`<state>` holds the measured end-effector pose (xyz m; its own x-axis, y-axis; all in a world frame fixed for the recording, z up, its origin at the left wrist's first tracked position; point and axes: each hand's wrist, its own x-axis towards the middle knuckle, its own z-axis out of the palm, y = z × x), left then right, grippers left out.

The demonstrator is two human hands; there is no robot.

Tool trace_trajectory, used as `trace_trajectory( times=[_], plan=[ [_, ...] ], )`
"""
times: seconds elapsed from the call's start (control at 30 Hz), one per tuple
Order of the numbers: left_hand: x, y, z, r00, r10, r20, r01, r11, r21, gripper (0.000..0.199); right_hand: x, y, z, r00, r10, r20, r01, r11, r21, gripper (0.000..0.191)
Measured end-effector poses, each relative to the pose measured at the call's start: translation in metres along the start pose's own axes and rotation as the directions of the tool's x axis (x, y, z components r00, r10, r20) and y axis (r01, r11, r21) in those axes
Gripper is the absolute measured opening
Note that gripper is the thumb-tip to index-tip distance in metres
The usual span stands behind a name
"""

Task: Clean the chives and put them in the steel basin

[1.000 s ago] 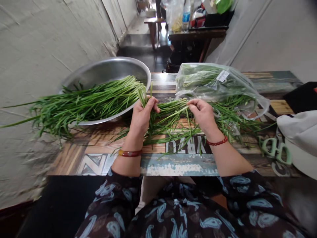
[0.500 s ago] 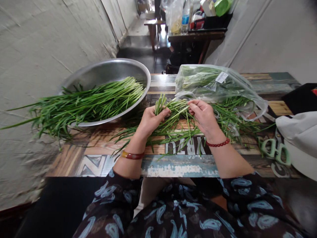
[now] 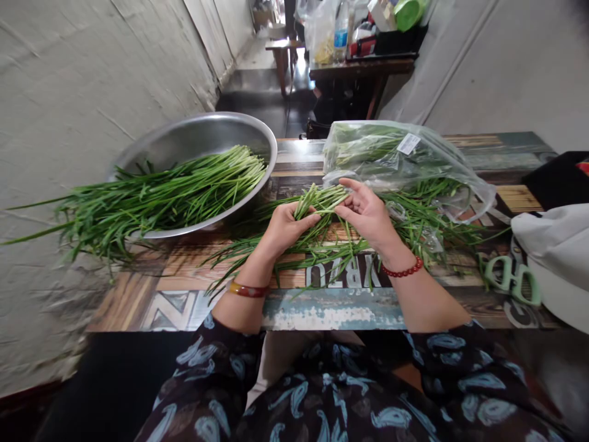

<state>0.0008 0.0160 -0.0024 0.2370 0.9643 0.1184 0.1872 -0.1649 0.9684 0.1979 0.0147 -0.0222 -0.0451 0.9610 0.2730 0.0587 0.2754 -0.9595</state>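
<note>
Long green stalks [image 3: 322, 199] lie bunched in my left hand [image 3: 288, 227], whose fingers and thumb wrap round them near their pale ends. My right hand [image 3: 365, 212] is just right of it, thumb at the pale stalk ends and index finger raised; whether it pinches a stalk is too small to tell. Loose stalks [image 3: 331, 252] spread over the table under both hands. A wide metal basin [image 3: 216, 132] on the left holds a thick heap of the same greens [image 3: 184, 190], their leafy ends hanging over its rim.
Behind my right hand lies a clear plastic bag [image 3: 442, 159] of greens with a white label. At the right are green-handled scissors [image 3: 501, 276] and a white cap [image 3: 556, 258]. Farther back, a small table [image 3: 363, 67] holds a bottle [image 3: 341, 34] and bags.
The bunch in my left hand now leans right instead of standing up. My right hand has shifted slightly left and its index finger has lifted.
</note>
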Motion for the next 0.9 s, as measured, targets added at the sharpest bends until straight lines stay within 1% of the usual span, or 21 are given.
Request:
trace_trajectory(
  times=[0.07,0.17,0.37,0.5,0.57,0.63,0.77,0.83,0.9],
  plan=[
    [0.0,-0.001,0.0,1.0,0.007,0.01,-0.007,1.0,-0.01,0.025,0.0,0.0,-0.002,1.0,0.004,0.013,-0.004,1.0,-0.017,0.06],
    [0.001,-0.001,0.0,1.0,0.017,0.023,-0.017,1.0,0.008,0.027,0.001,0.002,-0.004,0.999,0.043,0.027,-0.042,0.999,-0.029,0.056],
    [-0.001,0.0,0.001,0.993,0.025,0.113,-0.03,0.999,0.038,0.031,0.001,0.003,-0.006,0.99,0.107,0.087,-0.108,0.994,0.003,0.057],
    [-0.002,0.001,0.001,0.992,0.039,0.117,-0.043,0.998,0.039,0.029,0.0,0.0,-0.005,0.981,0.151,0.121,-0.158,0.986,0.046,0.055],
    [-0.002,0.001,0.001,0.992,0.039,0.116,-0.045,0.998,0.047,0.03,0.0,0.0,-0.006,0.981,0.158,0.111,-0.167,0.983,0.081,0.054],
    [-0.001,0.001,0.0,0.993,0.047,0.113,-0.053,0.997,0.056,0.03,0.002,0.0,-0.007,0.986,0.156,0.059,-0.161,0.982,0.096,0.051],
    [0.001,-0.001,-0.005,0.995,0.065,0.074,-0.07,0.995,0.07,0.027,0.007,0.001,-0.015,0.986,0.136,-0.095,-0.129,0.989,0.069,0.041],
    [0.002,-0.003,-0.008,0.996,0.058,0.063,-0.062,0.996,0.065,0.026,0.009,0.0,-0.02,0.979,0.114,-0.167,-0.112,0.993,0.026,0.03],
    [0.002,-0.003,-0.01,0.998,0.041,0.055,-0.044,0.998,0.042,0.026,0.009,-0.002,-0.026,0.961,0.093,-0.26,-0.104,0.994,-0.027,0.018]
  ],
)
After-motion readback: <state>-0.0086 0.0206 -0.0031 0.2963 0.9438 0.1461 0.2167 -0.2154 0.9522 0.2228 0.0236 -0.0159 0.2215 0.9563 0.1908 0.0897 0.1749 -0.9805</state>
